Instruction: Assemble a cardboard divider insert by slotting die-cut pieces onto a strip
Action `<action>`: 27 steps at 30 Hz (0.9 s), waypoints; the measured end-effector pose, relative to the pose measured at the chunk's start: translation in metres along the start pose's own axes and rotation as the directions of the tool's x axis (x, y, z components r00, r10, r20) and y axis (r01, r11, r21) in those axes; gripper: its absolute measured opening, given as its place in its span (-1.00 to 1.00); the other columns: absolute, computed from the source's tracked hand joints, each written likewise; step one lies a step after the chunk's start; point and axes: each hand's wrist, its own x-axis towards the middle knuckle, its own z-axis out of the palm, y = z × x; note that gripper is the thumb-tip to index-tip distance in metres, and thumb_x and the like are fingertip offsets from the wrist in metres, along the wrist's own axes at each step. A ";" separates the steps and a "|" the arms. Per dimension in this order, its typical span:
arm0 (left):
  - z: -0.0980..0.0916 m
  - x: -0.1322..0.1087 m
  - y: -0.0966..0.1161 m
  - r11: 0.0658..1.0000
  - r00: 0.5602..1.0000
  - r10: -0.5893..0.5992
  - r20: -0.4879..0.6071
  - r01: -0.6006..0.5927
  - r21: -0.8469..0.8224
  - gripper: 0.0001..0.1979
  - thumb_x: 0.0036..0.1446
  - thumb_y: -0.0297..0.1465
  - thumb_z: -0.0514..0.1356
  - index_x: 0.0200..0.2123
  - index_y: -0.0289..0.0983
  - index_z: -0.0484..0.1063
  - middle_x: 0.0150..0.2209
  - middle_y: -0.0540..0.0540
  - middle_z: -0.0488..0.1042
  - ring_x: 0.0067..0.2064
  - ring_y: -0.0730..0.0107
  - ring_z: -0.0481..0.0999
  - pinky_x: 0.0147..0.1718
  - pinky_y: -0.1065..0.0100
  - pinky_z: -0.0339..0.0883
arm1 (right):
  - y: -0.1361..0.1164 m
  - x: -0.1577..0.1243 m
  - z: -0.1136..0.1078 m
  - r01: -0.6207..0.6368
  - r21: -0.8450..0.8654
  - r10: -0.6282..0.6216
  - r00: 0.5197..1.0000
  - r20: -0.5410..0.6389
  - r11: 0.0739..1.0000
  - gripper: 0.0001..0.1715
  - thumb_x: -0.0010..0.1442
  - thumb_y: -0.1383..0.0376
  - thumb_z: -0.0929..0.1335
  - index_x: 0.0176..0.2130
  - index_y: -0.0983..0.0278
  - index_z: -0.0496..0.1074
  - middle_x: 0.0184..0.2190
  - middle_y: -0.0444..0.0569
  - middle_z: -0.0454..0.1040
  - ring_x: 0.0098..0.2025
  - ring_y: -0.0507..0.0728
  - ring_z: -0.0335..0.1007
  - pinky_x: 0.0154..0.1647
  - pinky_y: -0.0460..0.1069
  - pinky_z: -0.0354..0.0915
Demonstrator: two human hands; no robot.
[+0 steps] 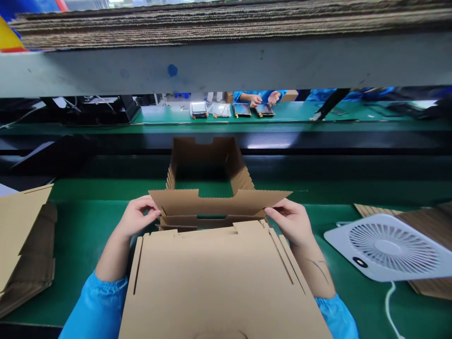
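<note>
A brown cardboard flap (219, 203) with a notch in its top edge stands across the middle of the bench. My left hand (138, 215) pinches its left end between thumb and fingers. At the right end, my right hand (290, 220) grips it the same way. Nearer to me lies a large flat cardboard sheet (222, 278) with slits along both sides, partly below the frame. Behind the flap stands a folded cardboard frame (205, 148) with notched edges and an open middle. More cardboard strips show just under the flap.
A white fan (388, 247) with a cable rests on cardboard at the right. Cardboard sheets (28, 245) lie at the left. Overhead, a grey shelf (226, 68) carries stacked cardboard (226, 23). Beyond it, another person's hands (263, 99) work near several small screen devices (242, 110).
</note>
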 end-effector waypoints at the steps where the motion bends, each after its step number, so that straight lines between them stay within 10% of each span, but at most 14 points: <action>1: -0.002 -0.001 -0.002 1.000 0.999 -0.019 0.046 0.019 -0.009 -0.74 0.24 -0.20 0.47 -0.32 -0.31 0.70 -0.34 -0.20 0.62 -0.31 0.26 0.59 -0.27 0.33 0.51 | 0.002 0.001 -0.002 -0.001 0.034 0.000 1.000 0.025 0.999 -0.59 0.07 -0.06 0.66 -0.42 0.19 0.66 -0.36 0.04 0.63 -0.28 0.23 0.59 -0.24 0.12 0.53; 7: 0.002 0.002 0.005 0.970 0.996 -0.084 0.003 0.082 -0.228 -0.69 0.20 -0.15 0.51 -0.29 -0.31 0.70 -0.27 -0.18 0.60 -0.31 0.31 0.58 -0.35 0.38 0.52 | 0.005 0.004 -0.003 0.022 0.156 -0.016 0.999 -0.039 0.987 -0.60 0.03 -0.04 0.68 -0.34 0.17 0.67 -0.30 0.02 0.61 -0.26 0.18 0.53 -0.25 0.07 0.50; 27: 0.008 0.002 0.003 1.000 0.978 -0.023 -0.209 0.019 -0.019 -0.59 0.10 0.03 0.54 -0.42 -0.21 0.72 -0.38 -0.17 0.65 -0.34 0.21 0.66 -0.32 0.28 0.61 | 0.001 0.002 0.002 0.183 0.009 -0.183 0.983 0.002 0.983 -0.73 0.29 0.11 0.57 -0.37 0.19 0.62 -0.38 -0.03 0.55 -0.30 0.15 0.50 -0.27 0.03 0.40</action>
